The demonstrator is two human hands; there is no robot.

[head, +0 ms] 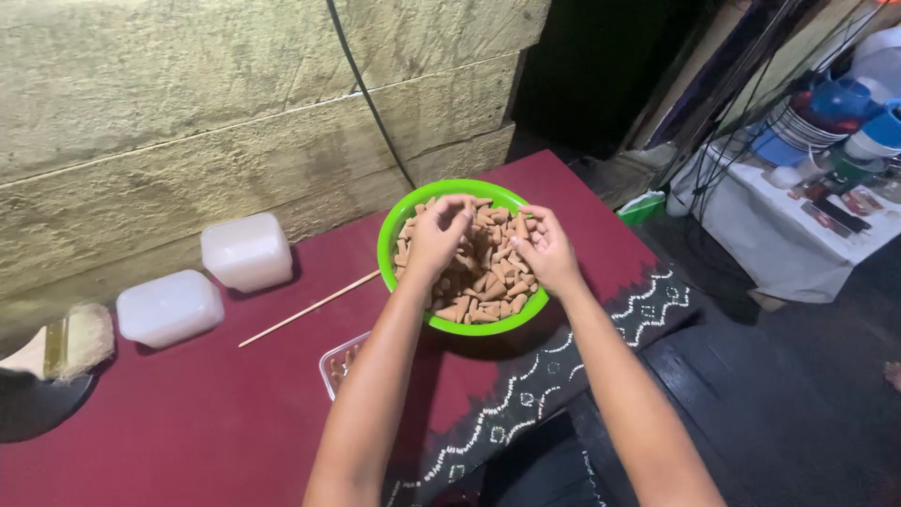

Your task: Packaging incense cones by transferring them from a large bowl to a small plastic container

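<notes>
Looking down from the head camera, I have both hands inside a bright green bowl (402, 218) that sits just above the middle of the frame on a dark red cloth (188, 422). The bowl is heaped with small brown cone-shaped pieces (488, 282). My left hand (437, 235) is curled over the left side of the heap, fingers bent inward with a few cones pinched at the fingertips near the top rim. My right hand (546, 249) is cupped over the right side, fingers partly closed and resting on the cones; I cannot tell for certain whether it has any gripped.

Left of the bowl, a thin wooden stick (310, 309) lies slanted on the cloth, its upper end close to the bowl's rim. Just below the bowl's lower left edge, partly hidden by my left forearm, is a small clear tray (336, 364) with a few cones in it. Two translucent white plastic boxes (246, 251) sit further left beside a rough stone wall (188, 94). At the far left edge lies a flat brush (66, 343) with pale bristles. The cloth's lower right border carries a white zigzag pattern. In the upper right corner, stacked dishes (835, 113) crowd a small table.
</notes>
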